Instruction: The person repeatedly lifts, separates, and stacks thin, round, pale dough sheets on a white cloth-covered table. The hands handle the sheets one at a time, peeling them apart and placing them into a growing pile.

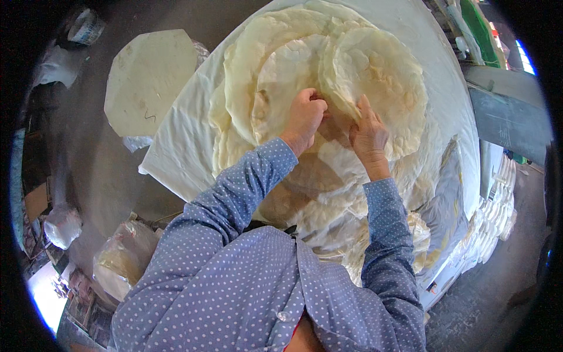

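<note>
Large, pale cream sheets of thin, soft fibrous material [281, 83] lie in overlapping rounded layers before me. A rounded piece with a thick, ruffled rim [378, 83] rests on top at the right. My left hand [304, 115] is closed, thumb and fingers pinching the edge of the thin material between the two rounded layers. Just right of it, my right hand [369, 132] grips the lower left rim of the ruffled piece, index finger extended along it. Crumpled, translucent material [338, 215] hangs below my hands, close to my body.
White cloth [184, 136] covers the work surface. A pale octagonal board [149, 83] stands to the left, with a bucket [86, 27] beyond it. Plastic-wrapped bundles [125, 259] sit at lower left. At right are a grey panel [510, 114] and stacked white items [497, 215].
</note>
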Tool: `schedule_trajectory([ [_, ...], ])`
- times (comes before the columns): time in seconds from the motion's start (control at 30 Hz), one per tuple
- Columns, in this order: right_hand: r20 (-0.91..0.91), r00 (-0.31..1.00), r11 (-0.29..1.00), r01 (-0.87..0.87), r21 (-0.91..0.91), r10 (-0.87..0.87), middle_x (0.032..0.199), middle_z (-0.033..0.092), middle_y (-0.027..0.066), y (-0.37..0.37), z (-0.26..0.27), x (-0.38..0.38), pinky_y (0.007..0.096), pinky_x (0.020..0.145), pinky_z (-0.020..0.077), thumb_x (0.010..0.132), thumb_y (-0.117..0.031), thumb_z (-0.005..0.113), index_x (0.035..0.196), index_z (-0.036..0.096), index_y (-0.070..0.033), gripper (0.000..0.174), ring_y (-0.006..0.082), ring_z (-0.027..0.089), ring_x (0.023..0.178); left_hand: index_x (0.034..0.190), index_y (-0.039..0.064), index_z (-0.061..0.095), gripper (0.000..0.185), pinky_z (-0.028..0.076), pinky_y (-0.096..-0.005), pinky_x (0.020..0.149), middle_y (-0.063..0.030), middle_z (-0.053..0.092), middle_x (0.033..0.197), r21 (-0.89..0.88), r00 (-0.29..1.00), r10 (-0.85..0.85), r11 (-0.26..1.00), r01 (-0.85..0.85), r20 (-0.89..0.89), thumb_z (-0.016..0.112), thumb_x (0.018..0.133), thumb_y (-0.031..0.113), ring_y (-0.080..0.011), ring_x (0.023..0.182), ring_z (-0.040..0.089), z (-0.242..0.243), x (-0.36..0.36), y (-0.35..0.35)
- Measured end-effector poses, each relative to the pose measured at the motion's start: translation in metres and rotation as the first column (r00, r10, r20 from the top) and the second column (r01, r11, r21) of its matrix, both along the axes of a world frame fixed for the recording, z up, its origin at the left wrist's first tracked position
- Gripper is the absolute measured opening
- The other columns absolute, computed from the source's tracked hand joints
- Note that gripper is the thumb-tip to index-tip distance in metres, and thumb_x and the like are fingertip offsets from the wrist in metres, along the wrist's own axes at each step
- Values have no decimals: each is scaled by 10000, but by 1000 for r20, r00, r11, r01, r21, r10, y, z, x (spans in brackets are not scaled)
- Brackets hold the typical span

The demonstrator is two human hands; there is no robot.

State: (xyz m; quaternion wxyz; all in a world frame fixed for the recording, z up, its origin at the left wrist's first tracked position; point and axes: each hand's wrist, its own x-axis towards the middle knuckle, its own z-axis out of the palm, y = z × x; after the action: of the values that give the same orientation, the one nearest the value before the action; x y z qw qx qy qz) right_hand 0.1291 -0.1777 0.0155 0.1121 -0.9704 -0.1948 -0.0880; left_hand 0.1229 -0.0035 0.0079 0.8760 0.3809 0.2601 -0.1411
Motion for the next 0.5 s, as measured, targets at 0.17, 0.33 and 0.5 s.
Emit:
schedule_trajectory([
  [0.17,21,999,997,41,62,-42,987,648,113,-12,-4,-1,392,721,498,681,-22,571,1160,559,-70,482,304,607,874,1081,-43,516,302,499,-338,785,-110,573,1022,-18,999,-42,999,42,9,465,786,-3,-206,909,568,-15,-12,-10],
  [0.33,29,995,994,91,57,-93,975,653,115,0,-10,18,393,719,498,688,-33,562,1131,583,-98,448,304,611,860,1081,-41,510,302,509,-360,770,-121,567,1026,-60,996,-18,998,13,-87,452,787,-3,-221,901,571,2,-9,-10],
  [0.5,26,997,992,74,104,-77,978,655,100,-5,-9,17,389,714,499,708,-43,567,1141,581,-115,440,289,621,856,1087,-30,499,304,535,-364,653,-121,557,1025,-101,991,-65,993,54,-116,438,790,-5,-229,886,577,-4,-2,-15],
])
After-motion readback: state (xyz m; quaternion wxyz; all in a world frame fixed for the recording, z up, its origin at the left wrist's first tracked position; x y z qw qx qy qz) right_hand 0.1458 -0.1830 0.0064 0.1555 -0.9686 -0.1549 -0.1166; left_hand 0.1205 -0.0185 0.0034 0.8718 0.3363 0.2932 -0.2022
